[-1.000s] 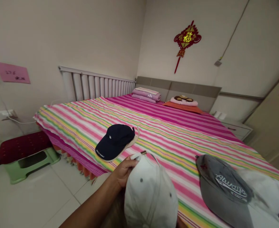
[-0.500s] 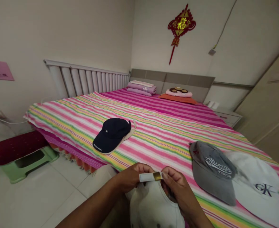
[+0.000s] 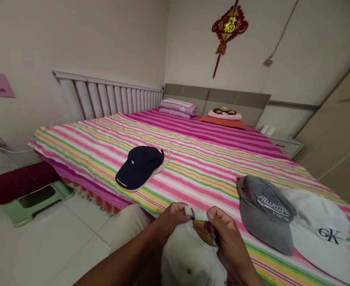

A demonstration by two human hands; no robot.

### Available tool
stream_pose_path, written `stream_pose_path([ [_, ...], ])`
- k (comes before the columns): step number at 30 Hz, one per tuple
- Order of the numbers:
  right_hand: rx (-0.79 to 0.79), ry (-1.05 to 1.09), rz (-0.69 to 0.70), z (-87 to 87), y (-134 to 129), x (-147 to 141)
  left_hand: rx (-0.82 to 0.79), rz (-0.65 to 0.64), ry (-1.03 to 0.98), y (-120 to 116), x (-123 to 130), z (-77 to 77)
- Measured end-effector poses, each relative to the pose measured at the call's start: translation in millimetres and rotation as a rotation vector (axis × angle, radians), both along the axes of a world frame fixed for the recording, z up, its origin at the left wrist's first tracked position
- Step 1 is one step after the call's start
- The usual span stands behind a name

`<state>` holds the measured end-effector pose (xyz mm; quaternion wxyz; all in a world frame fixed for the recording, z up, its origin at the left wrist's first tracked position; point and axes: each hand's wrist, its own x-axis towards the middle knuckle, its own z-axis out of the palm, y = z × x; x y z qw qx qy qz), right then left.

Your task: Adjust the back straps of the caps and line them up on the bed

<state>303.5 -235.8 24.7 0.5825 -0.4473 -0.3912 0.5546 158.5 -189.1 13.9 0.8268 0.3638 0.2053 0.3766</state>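
The left hand point(image 3: 172, 220) and right hand point(image 3: 225, 242) hold up a pale cap point(image 3: 189, 254) by its back strap point(image 3: 196, 215), pinching it between them. Just beyond, on the striped bedspread point(image 3: 199, 174), a gray cap point(image 3: 264, 212) rests against a white cap point(image 3: 318, 230), with a navy cap point(image 3: 139, 167) farther left.

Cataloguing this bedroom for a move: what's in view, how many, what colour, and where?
held cap: one, off-white, between both hands
navy cap: one, navy, on the bedspread
grey cap: one, grey, on the bedspread
CK cap: one, white, right of the grey cap
striped bedspread: one, pink multicoloured, under the caps
folded bedding: one stack, lilac, by the headboard
stool: one, green and red, left of the bedspread
left hand: one, on the cap's strap
right hand: one, on the strap
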Motion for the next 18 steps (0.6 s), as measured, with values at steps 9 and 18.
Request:
stream_pose_path([
  [9,-0.048,0.255,-0.157,5.3,-1.1,-5.3,0.007,0.123,-0.032,5.4,-0.4,-17.3],
  [18,-0.075,0.356,-0.038,3.8,5.2,12.3,0.117,0.137,-0.153,10.6,-13.0,-14.2],
])
